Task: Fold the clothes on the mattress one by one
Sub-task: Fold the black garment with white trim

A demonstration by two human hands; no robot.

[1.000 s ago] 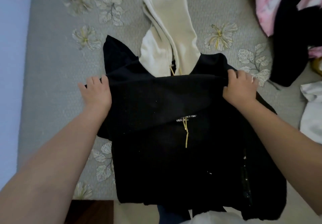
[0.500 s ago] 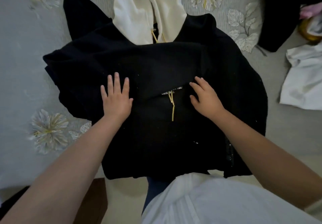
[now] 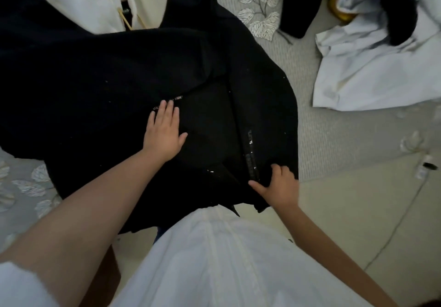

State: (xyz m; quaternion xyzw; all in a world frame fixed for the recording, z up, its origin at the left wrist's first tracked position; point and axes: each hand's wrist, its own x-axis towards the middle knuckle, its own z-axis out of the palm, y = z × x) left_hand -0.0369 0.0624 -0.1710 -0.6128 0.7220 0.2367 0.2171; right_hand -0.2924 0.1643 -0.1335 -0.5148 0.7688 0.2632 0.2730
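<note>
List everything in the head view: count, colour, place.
black garment: 1, black with cream hood lining at top, centre on mattress
mattress: 1, grey with leaf print, under everything
white cloth: 1, white, crumpled, right
dark clothes: pile, black, top right; count unclear
yellow object: 1, top right, partly hidden
left hand: flat, pressing on black garment
right hand: gripping the garment's near right edge
</note>
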